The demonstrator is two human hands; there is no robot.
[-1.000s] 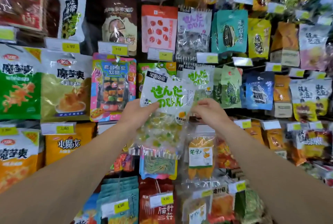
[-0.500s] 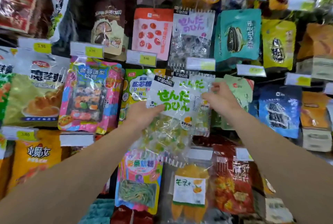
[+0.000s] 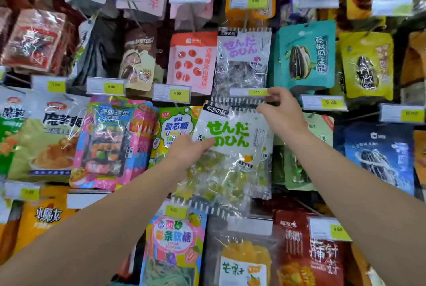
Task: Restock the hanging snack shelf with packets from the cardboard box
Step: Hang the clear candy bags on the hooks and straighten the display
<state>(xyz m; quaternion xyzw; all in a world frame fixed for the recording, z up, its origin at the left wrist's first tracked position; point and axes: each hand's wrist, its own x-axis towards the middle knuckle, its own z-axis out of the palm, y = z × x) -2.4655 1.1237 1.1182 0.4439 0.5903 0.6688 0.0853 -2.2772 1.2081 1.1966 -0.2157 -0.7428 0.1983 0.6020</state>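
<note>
Since the earlier frames, both hands have risen toward the shelf and the right hand (image 3: 280, 110) has climbed from the packet's corner to the price tag (image 3: 250, 92) above it. Now the left hand (image 3: 191, 151) grips the green-lettered candy packet (image 3: 227, 147) by its left edge, thumb across the white label, holding it tilted in front of the hanging row. Fingers of the right hand pinch the packet's striped top edge just under the yellow price tag, beside the purple-lettered candy packet (image 3: 242, 60). A yellow-green sour candy packet (image 3: 175, 129) hangs just left, partly covered. Teal sunflower seed packet (image 3: 305, 55) hangs upper right.
</note>
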